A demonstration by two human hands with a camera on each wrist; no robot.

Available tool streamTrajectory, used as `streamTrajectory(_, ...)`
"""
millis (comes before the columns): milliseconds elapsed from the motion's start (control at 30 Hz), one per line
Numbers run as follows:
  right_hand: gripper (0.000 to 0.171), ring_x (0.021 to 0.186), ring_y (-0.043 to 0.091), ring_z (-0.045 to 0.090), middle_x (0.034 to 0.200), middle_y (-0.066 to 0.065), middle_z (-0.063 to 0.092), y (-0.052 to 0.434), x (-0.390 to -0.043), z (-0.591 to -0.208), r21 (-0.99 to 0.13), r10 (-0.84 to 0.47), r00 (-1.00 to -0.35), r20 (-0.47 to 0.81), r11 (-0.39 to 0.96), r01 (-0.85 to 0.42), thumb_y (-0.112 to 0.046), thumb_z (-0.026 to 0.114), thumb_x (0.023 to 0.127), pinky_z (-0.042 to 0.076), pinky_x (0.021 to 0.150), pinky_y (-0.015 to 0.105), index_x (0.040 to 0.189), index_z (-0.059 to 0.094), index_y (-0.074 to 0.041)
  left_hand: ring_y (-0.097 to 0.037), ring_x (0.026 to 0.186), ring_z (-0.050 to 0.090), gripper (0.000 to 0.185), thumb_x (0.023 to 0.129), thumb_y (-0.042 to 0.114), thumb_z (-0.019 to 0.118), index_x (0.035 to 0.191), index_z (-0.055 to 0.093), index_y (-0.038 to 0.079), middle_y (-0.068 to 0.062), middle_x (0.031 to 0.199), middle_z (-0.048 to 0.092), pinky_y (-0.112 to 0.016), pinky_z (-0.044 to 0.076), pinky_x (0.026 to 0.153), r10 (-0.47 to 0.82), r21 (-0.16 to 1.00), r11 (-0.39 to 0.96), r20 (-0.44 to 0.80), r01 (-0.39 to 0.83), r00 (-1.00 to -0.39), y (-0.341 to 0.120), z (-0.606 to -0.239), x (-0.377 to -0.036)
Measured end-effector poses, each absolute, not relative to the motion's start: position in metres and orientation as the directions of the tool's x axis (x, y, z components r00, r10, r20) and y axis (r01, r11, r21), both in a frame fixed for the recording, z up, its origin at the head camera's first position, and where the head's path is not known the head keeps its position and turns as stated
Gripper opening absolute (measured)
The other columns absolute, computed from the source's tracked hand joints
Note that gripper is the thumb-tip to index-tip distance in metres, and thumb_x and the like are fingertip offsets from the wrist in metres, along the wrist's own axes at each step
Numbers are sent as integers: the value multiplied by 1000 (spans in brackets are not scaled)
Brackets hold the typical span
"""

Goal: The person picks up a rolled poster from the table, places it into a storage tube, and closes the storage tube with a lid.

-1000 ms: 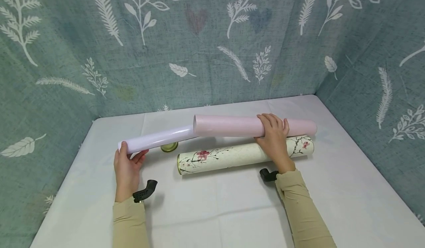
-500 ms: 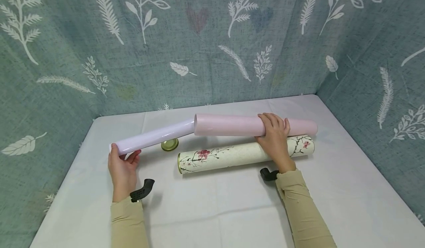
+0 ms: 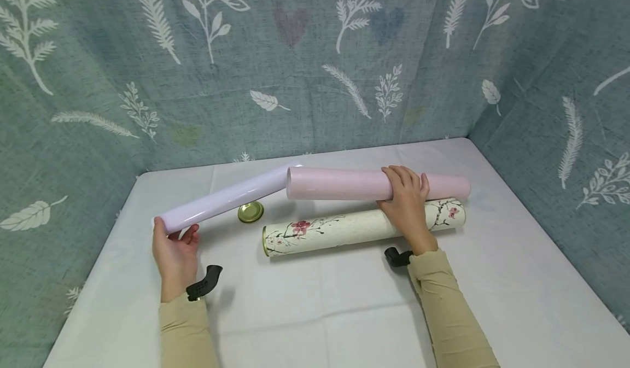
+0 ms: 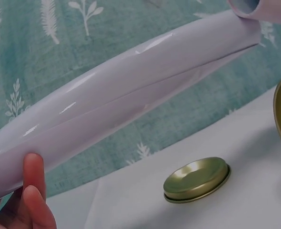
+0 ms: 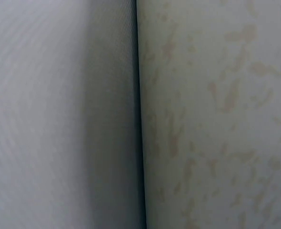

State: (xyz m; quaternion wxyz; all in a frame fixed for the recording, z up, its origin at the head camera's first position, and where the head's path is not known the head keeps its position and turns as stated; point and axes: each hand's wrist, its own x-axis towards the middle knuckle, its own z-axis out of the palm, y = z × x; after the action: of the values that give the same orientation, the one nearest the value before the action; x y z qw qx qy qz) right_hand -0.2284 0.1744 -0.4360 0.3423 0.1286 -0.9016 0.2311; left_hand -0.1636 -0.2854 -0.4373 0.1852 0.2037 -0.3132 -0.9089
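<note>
My left hand [image 3: 176, 256] holds a glossy pale lavender paper roll [image 3: 226, 196] by its near left end, thumb on top. That roll slants up to the right. Its far end shows beside the mouth of a pink paper roll [image 3: 337, 184], outside it. Around the pink roll's middle, my right hand [image 3: 407, 206] grips from above. Just in front lies a cream cardboard tube [image 3: 351, 230] with plum-blossom print and a gold-rimmed left end. In the right wrist view only the cream tube [image 5: 216, 119] and white cloth show; the right fingers are hidden there.
A round gold metal lid [image 3: 250, 211] lies on the white-covered table [image 3: 295, 308], below the lavender roll and left of the cream tube. A teal leaf-patterned curtain [image 3: 305, 111] encloses the table's back and sides.
My left hand has moved left and slightly down, drawing the lavender roll out of the pink roll's mouth. My right hand and the pink roll have stayed nearly still.
</note>
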Motion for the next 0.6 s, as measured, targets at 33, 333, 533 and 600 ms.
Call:
streamTrajectory(33, 70, 118, 27, 35, 125, 5, 48, 174, -228, -436, -328, -74, -732, 677, 860, -390, -13, 82, 58, 7, 100, 55, 122, 52, -16, -28, 65, 50, 46, 84, 43, 58, 116, 42, 13, -8, 104, 43, -29, 42, 58, -471, 639, -739, -263, 213, -842, -286, -437, -163)
streamTrajectory(333, 70, 118, 27, 35, 124, 6, 48, 173, -227, -434, -325, -71, -728, 682, 862, -388, -13, 81, 58, 7, 100, 55, 121, 52, -16, -27, 69, 50, 49, 82, 43, 60, 118, 43, 14, -7, 105, 44, -29, 41, 58, -512, 585, -765, -294, 271, -807, -294, -439, -160)
streamTrajectory(533, 69, 118, 27, 36, 124, 5, 48, 174, -228, -435, -326, -66, -723, 687, 862, -388, -13, 82, 58, 6, 100, 55, 121, 53, -16, -28, 64, 51, 46, 82, 42, 60, 116, 45, 14, -7, 101, 46, -30, 41, 55, -514, 548, -784, -309, 292, -800, -297, -439, -159)
streamTrajectory(600, 69, 117, 27, 36, 123, 5, 49, 174, -228, -435, -325, -64, -723, 688, 863, -386, -13, 82, 58, 6, 100, 55, 121, 53, -16, -28, 63, 51, 44, 83, 42, 59, 115, 46, 13, -7, 100, 46, -31, 40, 54, -523, 542, -784, -317, 301, -791, -298, -439, -159)
